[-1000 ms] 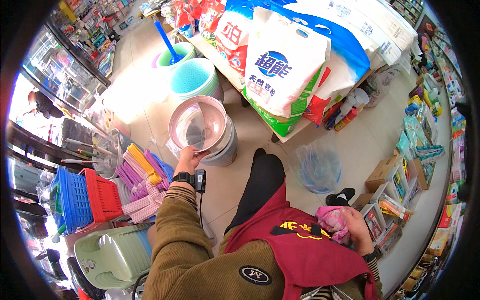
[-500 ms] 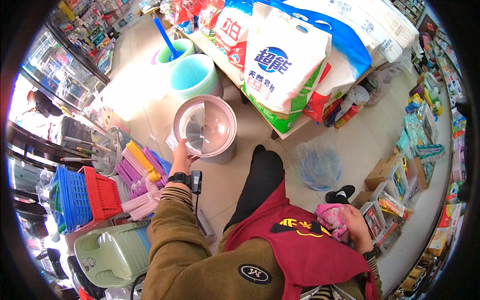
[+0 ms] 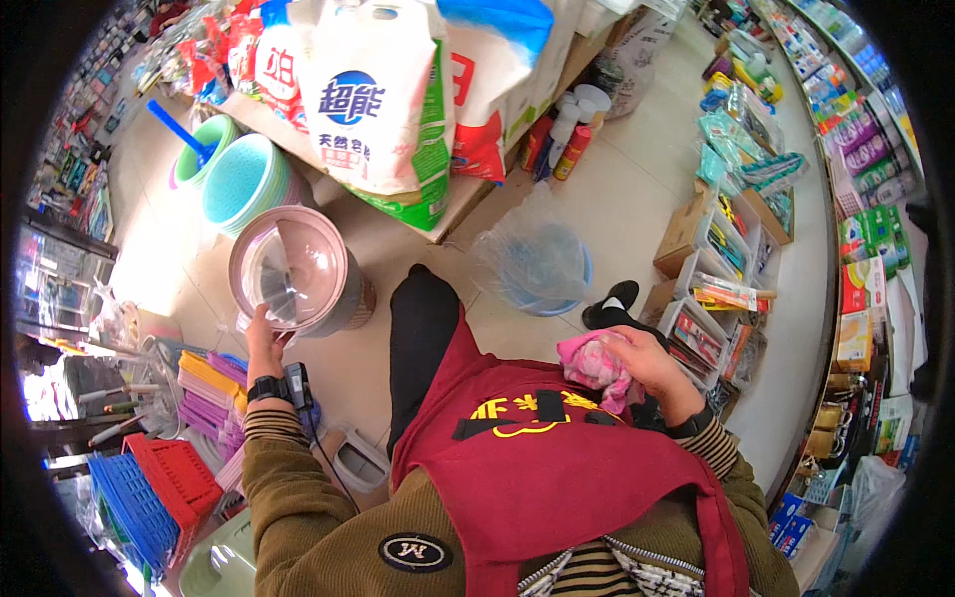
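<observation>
My left hand (image 3: 265,345) grips the near rim of a pinkish bucket (image 3: 350,284), its fingers curled at the edge. The bucket stands upright on the floor ahead and to the left, and light falls across half of its inside. At my right side, above the knee, my right hand (image 3: 649,364) is closed on a crumpled pink cloth (image 3: 594,364). Part of the cloth is hidden under the fingers.
Beyond the bucket stand stacked turquoise buckets (image 3: 281,174) and green ones with a blue stick. Bagged detergent (image 3: 376,129) fills a low platform ahead. A blue basin (image 3: 557,279) under clear plastic sits right of centre. Baskets (image 3: 171,481) and hangers crowd the left; boxes (image 3: 686,234) line the right.
My view has swung to the right, so the bucket and shelves appear further left. The right hand has come up and inward with the cloth. The left hand stays at the bucket's rim.
</observation>
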Motion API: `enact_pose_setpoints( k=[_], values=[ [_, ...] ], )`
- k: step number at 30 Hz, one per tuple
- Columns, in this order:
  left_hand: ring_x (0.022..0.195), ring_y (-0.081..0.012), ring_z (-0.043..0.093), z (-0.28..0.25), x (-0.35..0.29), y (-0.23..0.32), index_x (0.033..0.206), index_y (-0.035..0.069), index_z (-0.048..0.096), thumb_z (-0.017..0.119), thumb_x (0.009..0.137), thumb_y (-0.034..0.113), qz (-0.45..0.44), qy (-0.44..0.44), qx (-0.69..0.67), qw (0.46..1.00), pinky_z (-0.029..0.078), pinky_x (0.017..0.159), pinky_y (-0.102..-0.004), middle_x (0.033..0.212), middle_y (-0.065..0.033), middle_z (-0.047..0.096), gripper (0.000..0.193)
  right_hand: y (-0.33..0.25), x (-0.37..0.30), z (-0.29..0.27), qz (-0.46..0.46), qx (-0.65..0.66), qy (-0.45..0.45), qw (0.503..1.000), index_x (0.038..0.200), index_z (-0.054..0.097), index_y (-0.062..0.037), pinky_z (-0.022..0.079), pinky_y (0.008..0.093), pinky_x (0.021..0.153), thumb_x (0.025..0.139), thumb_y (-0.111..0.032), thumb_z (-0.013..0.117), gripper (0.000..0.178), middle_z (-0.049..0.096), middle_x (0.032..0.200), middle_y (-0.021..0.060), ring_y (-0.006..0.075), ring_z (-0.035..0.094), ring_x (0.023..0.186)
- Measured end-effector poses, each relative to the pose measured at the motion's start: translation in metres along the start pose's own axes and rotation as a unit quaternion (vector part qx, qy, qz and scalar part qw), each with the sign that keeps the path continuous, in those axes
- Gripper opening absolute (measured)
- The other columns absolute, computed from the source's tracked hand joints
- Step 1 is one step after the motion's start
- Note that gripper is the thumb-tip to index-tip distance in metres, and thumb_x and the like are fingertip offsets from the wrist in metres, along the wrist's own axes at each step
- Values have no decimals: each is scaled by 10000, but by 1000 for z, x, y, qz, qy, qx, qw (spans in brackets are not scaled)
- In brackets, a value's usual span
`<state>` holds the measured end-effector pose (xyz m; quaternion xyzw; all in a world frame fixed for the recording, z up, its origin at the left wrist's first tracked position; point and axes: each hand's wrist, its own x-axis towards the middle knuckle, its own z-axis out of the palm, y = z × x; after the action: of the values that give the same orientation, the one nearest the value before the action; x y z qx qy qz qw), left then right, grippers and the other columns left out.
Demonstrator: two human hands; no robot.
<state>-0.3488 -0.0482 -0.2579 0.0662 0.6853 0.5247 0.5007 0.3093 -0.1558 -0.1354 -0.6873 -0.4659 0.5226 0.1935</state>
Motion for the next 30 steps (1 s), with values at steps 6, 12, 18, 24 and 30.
enact_pose_setpoints(
  k=[6,12,18,24,30],
  values=[
    [986,-389,661,11,-2,7,1291,-93,530,697,833,382,213,253,107,938,533,890,-494,1144,-235,646,681,5,5,0,18,1,5,1000,1165,663,26,518,306,826,972,-316,616,396,721,1004,101,152,645,911],
    [974,-160,594,58,-70,-20,1134,14,646,589,950,66,557,125,222,790,492,850,-298,1046,-96,637,200,20,15,1,9,100,-27,995,1136,668,33,505,283,796,967,-283,640,360,694,982,67,127,609,882],
    [940,-98,614,140,-123,-17,1187,8,650,609,974,97,358,-148,331,861,493,844,-254,1025,-33,686,234,26,25,2,37,135,-34,990,1111,670,35,503,281,784,968,-277,631,345,690,971,66,127,607,876],
    [1022,-147,631,258,-143,-30,1254,8,630,613,988,163,267,-489,395,730,509,886,-300,1136,-87,678,308,17,28,-2,64,3,-52,997,1139,662,17,505,278,815,987,-266,598,327,690,985,50,124,605,904],
    [1443,-395,341,378,-83,-104,1482,-38,381,727,815,556,257,-426,657,566,272,1200,-416,1539,-284,362,959,0,16,-15,12,29,-144,989,1313,590,-19,531,316,868,867,-384,744,597,704,1084,117,188,662,941]
  ],
)
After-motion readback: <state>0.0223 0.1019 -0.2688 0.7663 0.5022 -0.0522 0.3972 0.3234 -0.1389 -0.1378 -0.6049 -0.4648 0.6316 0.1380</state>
